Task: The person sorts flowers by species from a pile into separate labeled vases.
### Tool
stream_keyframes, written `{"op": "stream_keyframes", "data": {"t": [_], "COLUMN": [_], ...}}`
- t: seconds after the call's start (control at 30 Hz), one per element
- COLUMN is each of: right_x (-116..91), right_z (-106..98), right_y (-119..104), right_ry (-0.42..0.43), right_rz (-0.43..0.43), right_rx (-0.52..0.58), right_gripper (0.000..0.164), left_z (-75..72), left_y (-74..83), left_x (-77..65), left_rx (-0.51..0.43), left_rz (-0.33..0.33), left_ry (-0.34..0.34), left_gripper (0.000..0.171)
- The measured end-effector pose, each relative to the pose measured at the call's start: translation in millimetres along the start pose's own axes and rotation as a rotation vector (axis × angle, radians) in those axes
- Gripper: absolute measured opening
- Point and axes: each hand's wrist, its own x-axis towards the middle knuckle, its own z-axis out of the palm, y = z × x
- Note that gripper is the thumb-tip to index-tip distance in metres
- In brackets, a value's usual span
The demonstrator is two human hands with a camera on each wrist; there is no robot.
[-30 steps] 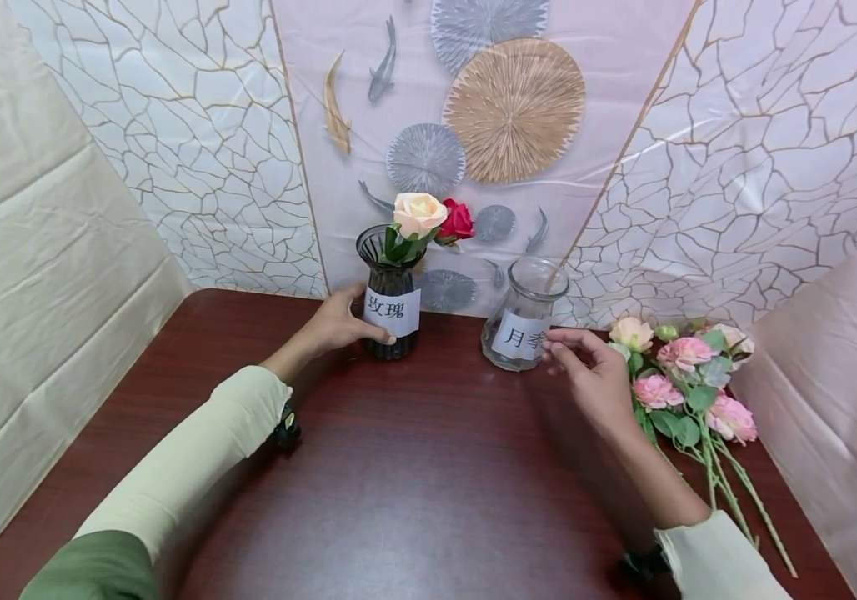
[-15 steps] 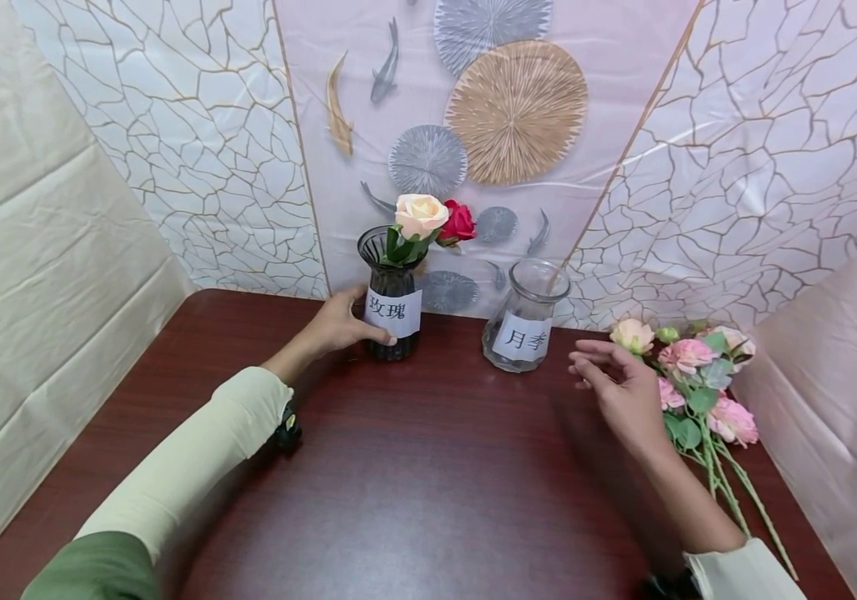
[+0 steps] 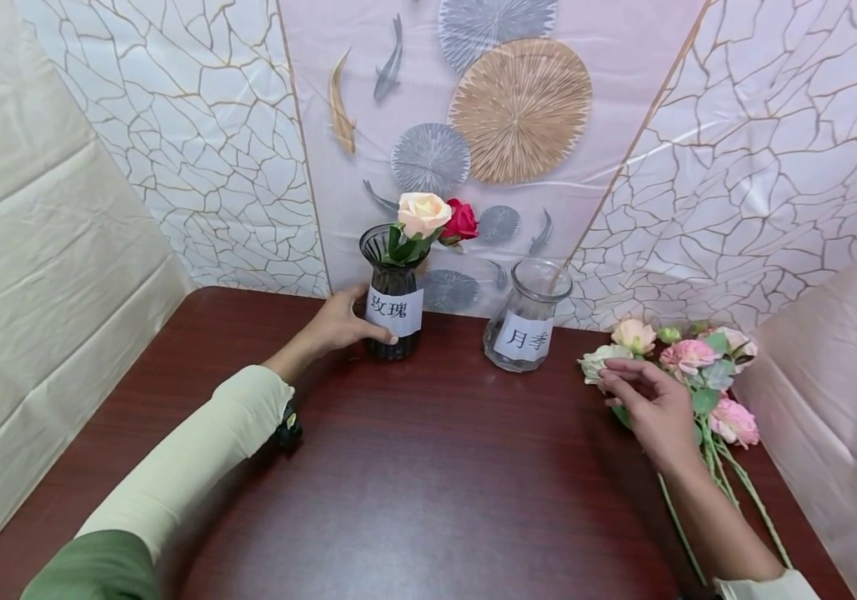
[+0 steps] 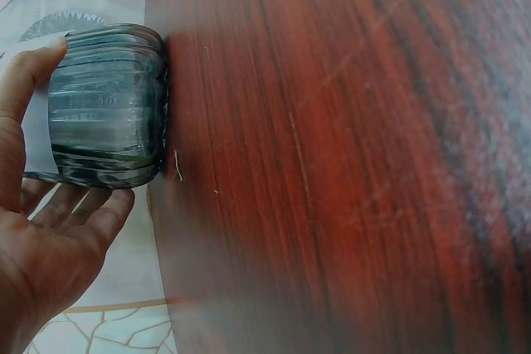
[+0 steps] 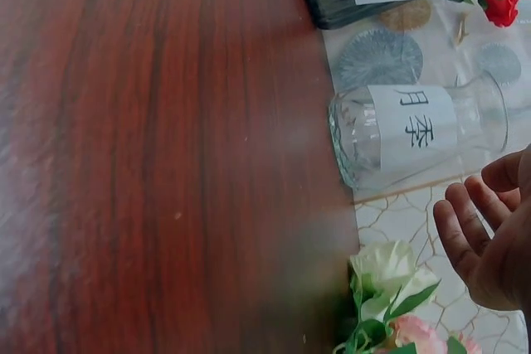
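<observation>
Here we are, two roses already in the dark vase the left hand grips, far left of centre, no blooms in the clear vase alongside, and the right hand, loosely curled, apparently holding nothing, over loose flowers seemingly left to place, far right.

You are at a screened booth, its building unclear: a creased cream fabric wall on the left, a pinkish-beige fabric wall on the right, and a shiny printed backdrop with fish and gold crackle lines beyond your dark red-brown wood-grain worktop.
</observation>
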Motion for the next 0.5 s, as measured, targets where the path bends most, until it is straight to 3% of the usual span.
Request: {"op": "stream_keyframes", "data": {"t": [0.5], "right_x": [-7.6], "right_z": [-33.4], "right_y": [16.6], "right_ry": [-0.008], "right_rz": [0.066], "right_rx": [-0.113], "right_gripper": [0.016], "left_z": [-0.5], "left_y": [1.0], "left_x": [-1.1], "left_rx": [0.008], "left_rz": [-0.004], "left_ry": [-0.005], "left_gripper": [0.094]}}
